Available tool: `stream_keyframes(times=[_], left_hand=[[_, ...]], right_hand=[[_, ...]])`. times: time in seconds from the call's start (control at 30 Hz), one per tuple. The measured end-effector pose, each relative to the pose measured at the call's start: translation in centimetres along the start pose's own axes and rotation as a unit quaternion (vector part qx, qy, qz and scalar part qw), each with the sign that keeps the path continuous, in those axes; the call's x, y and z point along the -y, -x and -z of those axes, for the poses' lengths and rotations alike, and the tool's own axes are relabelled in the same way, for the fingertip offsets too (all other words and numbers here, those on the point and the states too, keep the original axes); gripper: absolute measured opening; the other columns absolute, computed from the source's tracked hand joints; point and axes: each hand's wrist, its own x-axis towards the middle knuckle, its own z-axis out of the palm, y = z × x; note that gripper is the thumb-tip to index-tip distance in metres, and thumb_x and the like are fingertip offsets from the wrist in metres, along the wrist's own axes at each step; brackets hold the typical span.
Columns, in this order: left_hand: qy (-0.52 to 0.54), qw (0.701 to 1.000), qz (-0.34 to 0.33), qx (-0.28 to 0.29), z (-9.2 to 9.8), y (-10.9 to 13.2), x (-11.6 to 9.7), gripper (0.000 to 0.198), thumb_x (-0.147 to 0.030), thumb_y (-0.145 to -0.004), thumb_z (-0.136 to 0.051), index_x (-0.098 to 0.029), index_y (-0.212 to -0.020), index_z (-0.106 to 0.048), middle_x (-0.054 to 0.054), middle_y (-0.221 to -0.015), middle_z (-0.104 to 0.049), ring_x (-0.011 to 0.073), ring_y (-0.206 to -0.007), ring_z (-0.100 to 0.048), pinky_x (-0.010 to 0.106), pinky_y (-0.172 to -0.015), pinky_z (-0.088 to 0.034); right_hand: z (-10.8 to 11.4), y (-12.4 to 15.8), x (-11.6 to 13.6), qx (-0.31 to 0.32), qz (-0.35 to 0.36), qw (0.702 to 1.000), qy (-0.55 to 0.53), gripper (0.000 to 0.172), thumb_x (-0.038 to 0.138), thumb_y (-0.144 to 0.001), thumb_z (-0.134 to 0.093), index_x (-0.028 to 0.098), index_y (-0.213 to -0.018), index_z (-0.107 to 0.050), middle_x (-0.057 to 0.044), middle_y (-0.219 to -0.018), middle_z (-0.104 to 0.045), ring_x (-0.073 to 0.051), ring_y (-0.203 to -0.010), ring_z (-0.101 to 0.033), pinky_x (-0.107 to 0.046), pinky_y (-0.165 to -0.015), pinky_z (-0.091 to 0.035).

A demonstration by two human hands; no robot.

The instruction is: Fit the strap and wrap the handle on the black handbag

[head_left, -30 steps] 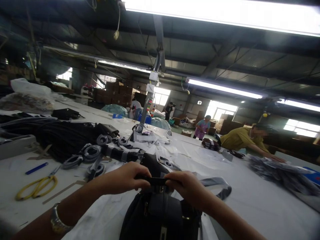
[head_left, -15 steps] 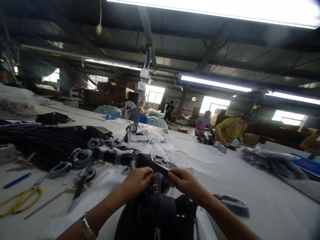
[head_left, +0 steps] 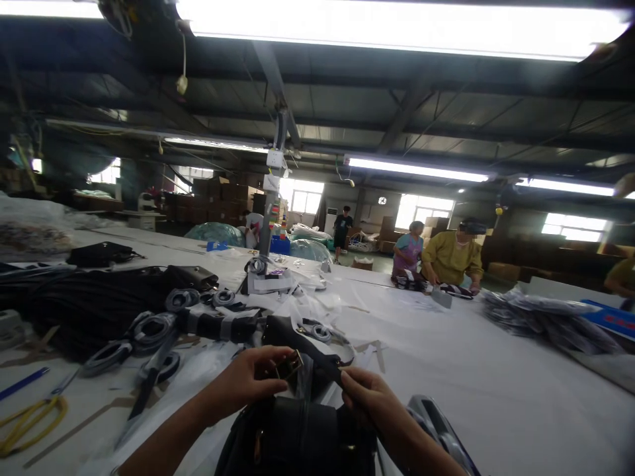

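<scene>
A black bag (head_left: 297, 436) with gold-coloured zip pulls sits close in front of me at the bottom of the view. My left hand (head_left: 248, 377) is closed on a gold buckle (head_left: 294, 364), thumb below and fingers above. Between the thumb and fingers of my right hand (head_left: 364, 395) is the near end of a black strap (head_left: 310, 352), which runs away to the upper left. A clear plastic strip (head_left: 304, 378) stands up between the hands, over the bag's top.
Yellow-handled scissors (head_left: 37, 420) and a blue pen (head_left: 22, 383) lie at the left. Coiled grey straps (head_left: 153, 328) and a heap of black straps (head_left: 74, 324) cover the left side of the table. Wrapped dark goods (head_left: 540, 317) lie at the right. Co-workers stand beyond the table.
My left hand has shifted left and slightly down, and the buckle is now raised in its fingers. My right hand has lowered a little with the strap. The view has tilted upward.
</scene>
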Motion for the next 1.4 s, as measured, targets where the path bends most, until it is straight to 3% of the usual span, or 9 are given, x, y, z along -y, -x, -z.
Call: stream_keyframes(times=[0.2,0.33,0.6,0.77,0.87,1.1,1.17,1.23,1.4], left_hand=[[0.168,0.983,-0.005,-0.076,-0.3,2.6,0.9,0.061,-0.048,-0.087,-0.069,-0.028,-0.141,-0.051,0.003,-0.131,-0.066,0.0245,-0.127,-0.056,0.038,-0.114,-0.037],[0.204,0.978,-0.021,-0.039,-0.8,3.0,0.6,0.055,-0.047,-0.088,-0.067,-0.032,-0.139,-0.053,0.002,-0.137,-0.062,0.0257,-0.127,-0.056,0.039,-0.114,-0.038],[0.230,0.973,-0.005,-0.033,-0.5,3.6,2.2,0.054,-0.046,-0.091,-0.064,-0.033,-0.141,-0.051,0.001,-0.104,-0.070,0.0210,-0.103,-0.059,0.035,-0.099,-0.043],[0.260,0.965,-0.015,0.007,-2.2,3.5,0.5,0.045,-0.047,-0.091,-0.063,-0.032,-0.134,-0.059,0.003,-0.117,-0.068,0.0226,-0.107,-0.059,0.035,-0.101,-0.043],[0.245,0.967,-0.055,-0.030,-3.3,2.9,-0.5,0.039,-0.045,-0.088,-0.068,-0.028,-0.122,-0.069,0.004,-0.119,-0.069,0.0252,-0.109,-0.061,0.036,-0.102,-0.043],[0.275,0.958,-0.041,-0.073,-3.3,2.0,-0.9,0.041,-0.043,-0.083,-0.073,-0.025,-0.120,-0.069,0.006,-0.123,-0.070,0.0287,-0.120,-0.058,0.039,-0.107,-0.041],[0.256,0.962,-0.052,-0.082,-3.2,1.8,-1.0,0.042,-0.042,-0.081,-0.075,-0.025,-0.119,-0.069,0.006,-0.128,-0.067,0.0297,-0.123,-0.056,0.038,-0.106,-0.043],[0.215,0.970,-0.064,-0.096,-3.3,1.5,-0.9,0.043,-0.040,-0.079,-0.076,-0.024,-0.118,-0.069,0.007,-0.130,-0.065,0.0305,-0.120,-0.058,0.036,-0.100,-0.048],[0.143,0.978,-0.050,-0.142,-3.6,0.8,0.0,0.035,-0.041,-0.080,-0.072,-0.018,-0.107,-0.071,0.007,-0.104,-0.075,0.0291,-0.100,-0.067,0.036,-0.087,-0.052]], right_hand=[[-2.0,-0.6,-0.3,0.042,-0.004,0.999,-0.016,0.058,0.069,-0.078,-0.067,0.014,-0.094,-0.066,0.005,-0.056,-0.047,-0.002,-0.038,-0.030,-0.018,-0.037,-0.015],[-3.8,-1.4,0.3,0.074,0.003,0.997,-0.022,0.057,0.068,-0.079,-0.067,0.013,-0.096,-0.067,0.005,-0.056,-0.046,-0.003,-0.040,-0.030,-0.018,-0.037,-0.017],[-4.4,-2.1,1.0,0.144,0.003,0.989,-0.044,0.044,0.057,-0.085,-0.068,0.014,-0.085,-0.062,0.004,-0.057,-0.047,-0.003,-0.042,-0.031,-0.019,-0.039,-0.016],[-5.5,-2.2,1.3,0.137,0.007,0.990,-0.036,0.046,0.059,-0.086,-0.067,0.013,-0.085,-0.061,0.005,-0.058,-0.048,-0.003,-0.041,-0.029,-0.019,-0.038,-0.017],[-6.6,-2.7,1.6,0.107,0.022,0.994,-0.002,0.049,0.063,-0.085,-0.065,0.015,-0.087,-0.058,0.004,-0.060,-0.052,-0.003,-0.040,-0.033,-0.017,-0.038,-0.020],[-7.5,-2.4,3.5,0.022,0.135,0.988,0.071,0.045,0.059,-0.093,-0.054,0.027,-0.125,-0.051,0.000,-0.093,-0.063,-0.009,-0.052,-0.051,-0.021,-0.043,-0.038],[-7.9,-2.0,4.1,-0.006,0.182,0.963,0.198,0.051,0.052,-0.095,-0.054,0.032,-0.140,-0.045,-0.005,-0.113,-0.063,-0.018,-0.080,-0.064,-0.029,-0.066,-0.051],[-8.7,-1.9,4.7,-0.043,0.225,0.914,0.334,0.060,0.046,-0.089,-0.065,0.033,-0.144,-0.045,-0.007,-0.123,-0.060,-0.026,-0.103,-0.062,-0.038,-0.088,-0.049],[-10.2,-2.8,5.5,-0.114,0.231,0.836,0.485,0.040,0.043,-0.089,-0.063,0.030,-0.126,-0.062,-0.008,-0.122,-0.057,-0.023,-0.090,-0.065,-0.037,-0.080,-0.049]])
